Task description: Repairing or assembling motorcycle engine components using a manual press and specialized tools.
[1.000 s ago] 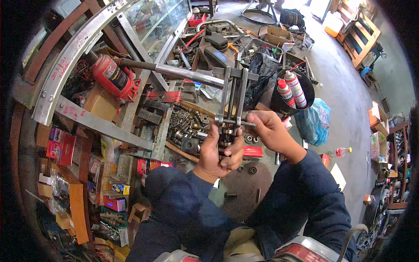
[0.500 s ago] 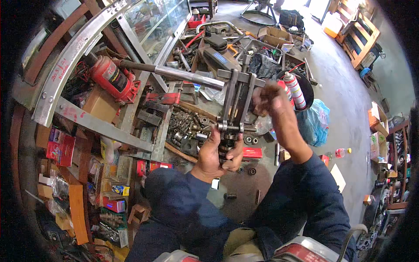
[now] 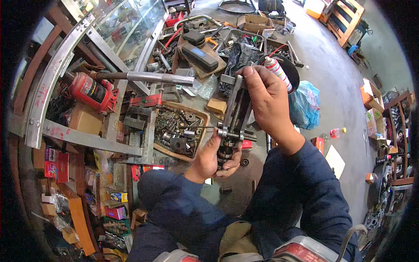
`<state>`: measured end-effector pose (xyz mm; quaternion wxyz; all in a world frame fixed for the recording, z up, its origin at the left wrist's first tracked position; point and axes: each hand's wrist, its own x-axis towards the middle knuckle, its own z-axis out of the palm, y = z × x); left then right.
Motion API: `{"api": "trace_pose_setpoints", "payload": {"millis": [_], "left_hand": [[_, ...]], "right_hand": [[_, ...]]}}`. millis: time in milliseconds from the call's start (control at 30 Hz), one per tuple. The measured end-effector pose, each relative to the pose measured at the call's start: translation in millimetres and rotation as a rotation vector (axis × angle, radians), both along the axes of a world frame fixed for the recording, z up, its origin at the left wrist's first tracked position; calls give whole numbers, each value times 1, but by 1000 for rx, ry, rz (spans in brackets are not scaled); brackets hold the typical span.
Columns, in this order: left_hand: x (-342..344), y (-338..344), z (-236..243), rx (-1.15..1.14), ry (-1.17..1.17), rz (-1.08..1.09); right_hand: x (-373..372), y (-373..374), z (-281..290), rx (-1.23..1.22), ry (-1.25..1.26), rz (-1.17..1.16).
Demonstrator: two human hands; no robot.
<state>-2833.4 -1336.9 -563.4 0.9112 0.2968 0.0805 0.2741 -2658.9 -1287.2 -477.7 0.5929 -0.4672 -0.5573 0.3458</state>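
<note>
A dark metal bearing puller [image 3: 235,109], with two long arms and a threaded screw between them, stands nearly upright in front of me. My left hand [image 3: 205,160] is closed around the ringed metal part [image 3: 225,150] at the puller's lower end, thumb in front and fingers wrapped behind. My right hand [image 3: 269,98] is closed at the top of the puller, thumb and fingers pinched by the crossbar and screw end. Its fingers hide much of the crossbar's right side and the screw head.
Left of my hands, a shallow tray [image 3: 207,126] holds loose bearings and metal parts. A red bottle jack [image 3: 91,92] sits on the metal frame [image 3: 100,142]. Behind the right hand are a spray can [image 3: 278,74] and a blue plastic bag [image 3: 306,105]. Boxed goods crowd the lower left.
My right hand, blurred beside the crossbar before, now grips the puller's top. The view has shifted, so the background sits further left and higher. My left hand keeps its hold.
</note>
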Motion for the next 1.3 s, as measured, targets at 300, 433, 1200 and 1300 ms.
{"api": "trace_pose_setpoints", "payload": {"millis": [300,433,1200,1300], "left_hand": [[-4,8,3,257,271,190],[-13,12,3,439,395,339],[-52,31,37,1823,1233,908],[-56,32,35,1775,1213,980]], "right_hand": [[18,-1,0,46,60,118],[41,0,-4,66,-28,281],[54,-19,11,181,-655,239],[43,-22,7,264,-593,166]]}}
